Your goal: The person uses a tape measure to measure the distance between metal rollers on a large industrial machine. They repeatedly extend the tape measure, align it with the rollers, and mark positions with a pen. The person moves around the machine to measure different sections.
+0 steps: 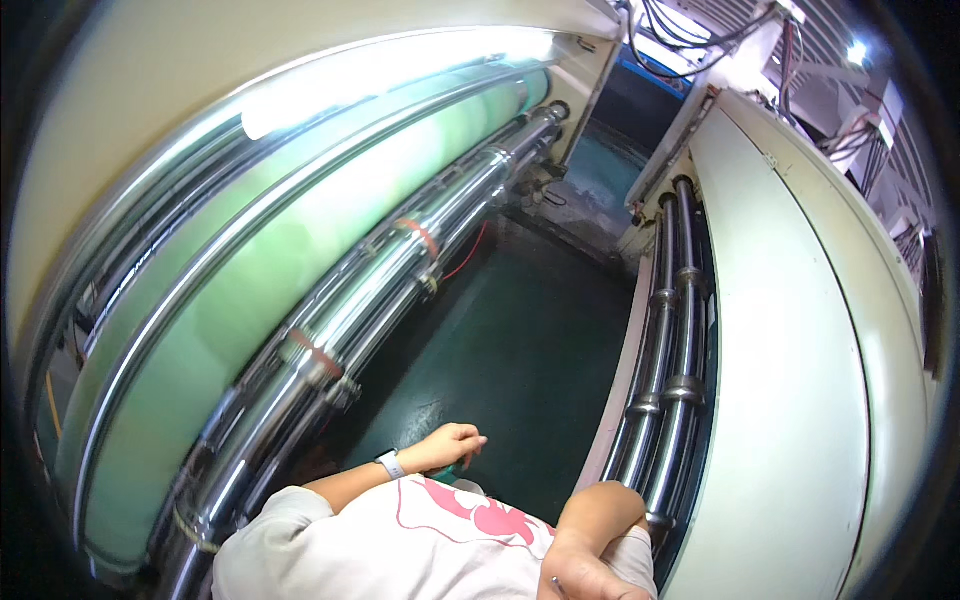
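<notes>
My left hand (452, 448), with a pale-banded watch (390, 463) at its wrist, hangs in front of my shirt over the dark green floor. Its fingers are curled, and whatever lies inside them is hidden. A green curved thing (452, 471) shows just under this hand, beside a small whitish object (468, 487). My right arm is bent sharply, bringing my right hand (592, 580) back against my body at the lower edge. A small thin metallic piece (557, 583) shows at that hand; the picture's edge cuts off most of its fingers.
On my left runs a machine with a large pale green roller (270, 240), shiny metal rollers (370, 290) and a bright tube lamp (400, 85). To my right stand dark metal rollers (688, 330) and a white panel (790, 370). Dark green floor (500, 340) lies between them.
</notes>
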A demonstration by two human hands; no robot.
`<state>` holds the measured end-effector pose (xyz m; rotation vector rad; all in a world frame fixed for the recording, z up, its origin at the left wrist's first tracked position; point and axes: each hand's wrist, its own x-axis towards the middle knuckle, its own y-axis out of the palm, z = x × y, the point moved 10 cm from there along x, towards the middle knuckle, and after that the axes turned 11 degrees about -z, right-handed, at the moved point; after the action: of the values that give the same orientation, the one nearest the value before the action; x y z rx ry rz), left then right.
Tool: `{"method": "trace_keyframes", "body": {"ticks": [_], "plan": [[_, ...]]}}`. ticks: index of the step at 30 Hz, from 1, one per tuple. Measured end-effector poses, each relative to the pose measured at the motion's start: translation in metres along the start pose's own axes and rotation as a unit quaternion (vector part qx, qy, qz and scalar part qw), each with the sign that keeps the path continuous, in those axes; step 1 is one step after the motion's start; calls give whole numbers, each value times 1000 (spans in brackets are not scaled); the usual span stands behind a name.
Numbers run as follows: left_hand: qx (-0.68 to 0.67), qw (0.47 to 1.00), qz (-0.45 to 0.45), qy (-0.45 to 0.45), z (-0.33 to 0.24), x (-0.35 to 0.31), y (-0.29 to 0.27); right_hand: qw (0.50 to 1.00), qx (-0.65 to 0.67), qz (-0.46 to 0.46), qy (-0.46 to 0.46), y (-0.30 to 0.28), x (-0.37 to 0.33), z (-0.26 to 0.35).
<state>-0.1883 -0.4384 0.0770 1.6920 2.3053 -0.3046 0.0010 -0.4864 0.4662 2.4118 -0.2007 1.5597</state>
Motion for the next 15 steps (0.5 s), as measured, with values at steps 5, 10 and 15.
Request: {"method": "trace_keyframes", "body": {"ticks": [5,10,15], "plan": [[32,998,22,49,-76,115,7,949,-65,209,227,-103,-57,-108],[-34,986,-164,0,-52,198,-57,661,-347,78,661,-333,-340,-272],[-36,967,-248,-41,-66,230,-93,508,-460,205,698,-486,-549,-302]]}}
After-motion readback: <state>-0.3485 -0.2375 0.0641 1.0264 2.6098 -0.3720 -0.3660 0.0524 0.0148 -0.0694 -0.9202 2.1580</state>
